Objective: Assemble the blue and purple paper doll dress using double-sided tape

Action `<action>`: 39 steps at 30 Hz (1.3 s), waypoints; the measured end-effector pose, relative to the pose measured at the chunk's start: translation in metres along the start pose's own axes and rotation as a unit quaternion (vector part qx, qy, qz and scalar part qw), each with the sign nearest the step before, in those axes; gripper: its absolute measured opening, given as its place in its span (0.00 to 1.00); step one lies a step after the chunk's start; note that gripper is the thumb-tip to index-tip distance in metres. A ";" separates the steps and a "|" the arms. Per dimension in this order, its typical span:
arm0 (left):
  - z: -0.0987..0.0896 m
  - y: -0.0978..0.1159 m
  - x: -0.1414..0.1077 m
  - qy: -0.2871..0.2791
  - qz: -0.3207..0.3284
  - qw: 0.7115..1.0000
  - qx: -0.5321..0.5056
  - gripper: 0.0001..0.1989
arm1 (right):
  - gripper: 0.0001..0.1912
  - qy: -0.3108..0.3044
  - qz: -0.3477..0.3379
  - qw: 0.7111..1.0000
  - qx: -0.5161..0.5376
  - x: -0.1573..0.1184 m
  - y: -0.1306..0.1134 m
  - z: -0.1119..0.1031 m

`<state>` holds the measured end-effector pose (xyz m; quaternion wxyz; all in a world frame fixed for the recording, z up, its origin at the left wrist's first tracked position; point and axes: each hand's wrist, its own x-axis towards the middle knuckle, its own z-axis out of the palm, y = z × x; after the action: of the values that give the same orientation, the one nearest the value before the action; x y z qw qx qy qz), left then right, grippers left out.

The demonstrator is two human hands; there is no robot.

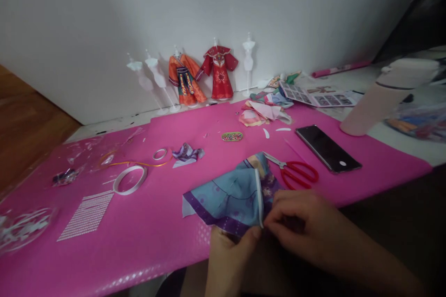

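A blue doll garment (226, 195) with a purple border is held at the table's front edge. A white strip of tape (259, 195) runs along its right side. My left hand (233, 250) is closed on the garment's lower edge, thumb on top near the strip's bottom end; its other fingers are underneath, partly hidden. My right hand (296, 218) pinches with thumb and forefinger at the lower end of the strip. Whether it grips the tape or the cloth I cannot tell. Red-handled scissors (296, 171) lie just beyond, their blades beside the cloth.
Tape rolls (130, 180), a sheet of bead strips (87, 216) and a purple cloth piece (187, 154) lie left on the pink mat (156, 241). A phone (327, 148) and a bottle (383, 97) are right. Doll mannequins (248, 55), two dressed, stand along the wall.
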<state>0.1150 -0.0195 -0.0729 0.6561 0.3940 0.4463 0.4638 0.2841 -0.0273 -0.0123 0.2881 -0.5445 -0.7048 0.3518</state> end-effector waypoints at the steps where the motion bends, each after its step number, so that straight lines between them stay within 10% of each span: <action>1: 0.001 0.001 0.000 -0.007 -0.004 1.000 -0.018 0.19 | 0.08 -0.013 0.029 0.999 0.028 0.003 0.001 -0.001; 9: 0.009 0.004 -0.005 -0.001 -0.047 0.996 -0.080 0.21 | 0.05 -0.084 0.139 0.952 0.258 0.013 0.013 0.003; 39: 0.009 0.006 -0.006 -0.031 -0.013 0.995 -0.098 0.19 | 0.06 -0.107 0.119 0.962 0.221 0.013 0.024 0.009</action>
<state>0.1208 -0.0248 -0.0639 0.7109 0.3361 0.3834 0.4844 0.2871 -0.0123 -0.0364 0.2803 -0.5068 -0.5664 0.5864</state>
